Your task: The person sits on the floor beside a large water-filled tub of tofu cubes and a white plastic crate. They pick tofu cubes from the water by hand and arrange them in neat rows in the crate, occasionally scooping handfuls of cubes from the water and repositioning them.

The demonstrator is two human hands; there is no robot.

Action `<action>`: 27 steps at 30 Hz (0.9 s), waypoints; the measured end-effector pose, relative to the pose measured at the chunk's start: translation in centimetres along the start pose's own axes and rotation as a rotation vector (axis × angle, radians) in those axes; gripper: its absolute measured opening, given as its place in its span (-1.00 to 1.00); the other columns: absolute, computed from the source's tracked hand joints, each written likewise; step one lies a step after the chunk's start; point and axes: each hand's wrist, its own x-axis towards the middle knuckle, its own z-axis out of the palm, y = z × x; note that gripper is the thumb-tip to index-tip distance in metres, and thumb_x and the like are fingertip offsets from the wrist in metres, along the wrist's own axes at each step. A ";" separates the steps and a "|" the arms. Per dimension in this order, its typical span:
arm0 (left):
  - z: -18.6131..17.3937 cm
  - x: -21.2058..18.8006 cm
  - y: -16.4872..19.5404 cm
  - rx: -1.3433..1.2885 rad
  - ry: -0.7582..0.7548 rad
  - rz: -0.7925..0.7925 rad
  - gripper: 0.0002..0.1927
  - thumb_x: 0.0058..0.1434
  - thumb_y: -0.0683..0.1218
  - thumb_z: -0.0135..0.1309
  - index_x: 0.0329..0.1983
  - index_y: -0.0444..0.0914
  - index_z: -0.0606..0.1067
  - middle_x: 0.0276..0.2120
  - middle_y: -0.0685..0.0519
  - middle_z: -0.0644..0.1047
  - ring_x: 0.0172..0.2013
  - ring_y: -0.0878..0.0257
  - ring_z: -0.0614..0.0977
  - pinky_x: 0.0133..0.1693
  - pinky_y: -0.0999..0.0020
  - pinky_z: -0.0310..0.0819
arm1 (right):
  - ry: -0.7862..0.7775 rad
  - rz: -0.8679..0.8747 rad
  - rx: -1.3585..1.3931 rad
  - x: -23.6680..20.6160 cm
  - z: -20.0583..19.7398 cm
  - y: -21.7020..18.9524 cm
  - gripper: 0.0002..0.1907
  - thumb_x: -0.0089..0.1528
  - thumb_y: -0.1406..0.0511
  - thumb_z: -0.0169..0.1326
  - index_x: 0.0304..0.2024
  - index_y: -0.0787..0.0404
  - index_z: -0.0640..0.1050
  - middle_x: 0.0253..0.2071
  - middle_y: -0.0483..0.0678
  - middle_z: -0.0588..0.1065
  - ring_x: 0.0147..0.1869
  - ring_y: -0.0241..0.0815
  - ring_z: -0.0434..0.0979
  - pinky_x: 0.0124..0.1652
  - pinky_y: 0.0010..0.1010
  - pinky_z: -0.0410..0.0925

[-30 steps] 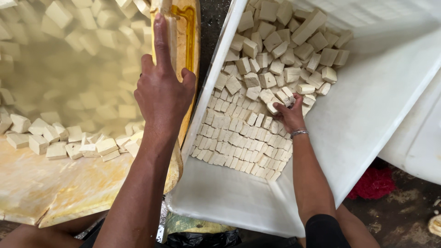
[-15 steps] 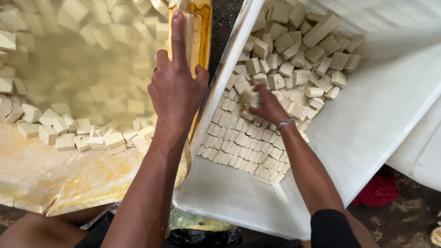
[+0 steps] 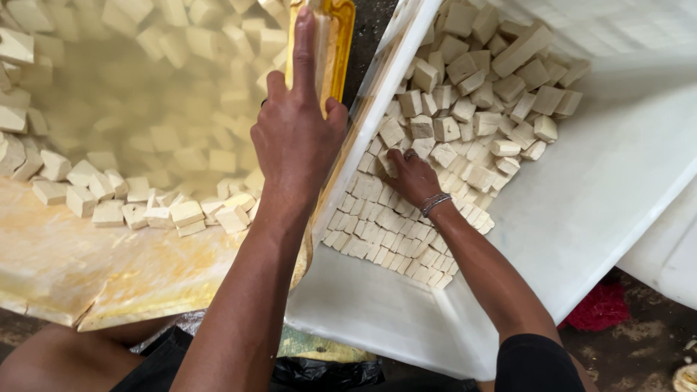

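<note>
My left hand (image 3: pixel 298 138) rests on the yellow rim (image 3: pixel 335 43) of a yellow tub, fingers stretched along the edge, holding nothing. That tub holds cloudy liquid with several pale tofu cubes (image 3: pixel 167 210) floating and piled at the near side. My right hand (image 3: pixel 410 174), a bracelet on its wrist, reaches into the white tub (image 3: pixel 602 196) and lies among the tofu cubes (image 3: pixel 406 232), fingers curled onto one or two pieces at the border between the neat rows and the loose heap (image 3: pixel 486 80).
A red cloth (image 3: pixel 599 308) lies on the dark ground at the right, beside a second white container's edge (image 3: pixel 668 254). A black bag (image 3: pixel 319 370) sits below the tubs, near my dark clothing.
My right hand has moved left across the tofu in the white tub, toward the tub wall. My left hand has stayed on the yellow rim; the view has shifted slightly.
</note>
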 end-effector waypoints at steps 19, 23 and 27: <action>0.2 -0.1 -0.2 -0.008 -0.024 -0.014 0.13 0.08 -0.11 0.25 0.58 0.19 -0.17 -0.17 -0.17 0.49 -0.39 -0.09 0.66 -0.39 -0.01 0.59 | -0.115 -0.012 -0.034 1.0 1.0 1.0 -0.18 0.13 0.33 0.20 0.40 0.03 0.16 0.08 0.37 0.38 -0.07 0.35 0.56 -0.12 0.02 0.47; 0.3 0.0 -0.2 -0.002 -0.050 -0.038 0.12 0.09 -0.11 0.25 0.57 0.19 -0.17 -0.17 -0.16 0.49 -0.39 -0.09 0.66 -0.42 -0.01 0.58 | -0.205 -0.062 -0.184 0.7 0.4 0.7 -0.21 0.11 0.36 0.18 0.36 0.00 0.20 0.14 0.41 0.35 -0.11 0.32 0.59 -0.20 0.00 0.50; 0.3 0.1 -0.1 0.020 -0.039 -0.030 0.13 0.07 -0.10 0.26 0.57 0.21 -0.16 -0.19 -0.16 0.49 -0.38 -0.09 0.66 -0.39 -0.03 0.58 | -0.395 -0.067 -0.185 0.2 -0.7 1.3 -0.25 0.12 0.34 0.14 0.36 -0.09 0.26 0.15 0.23 0.42 0.10 0.24 0.55 0.05 -0.05 0.45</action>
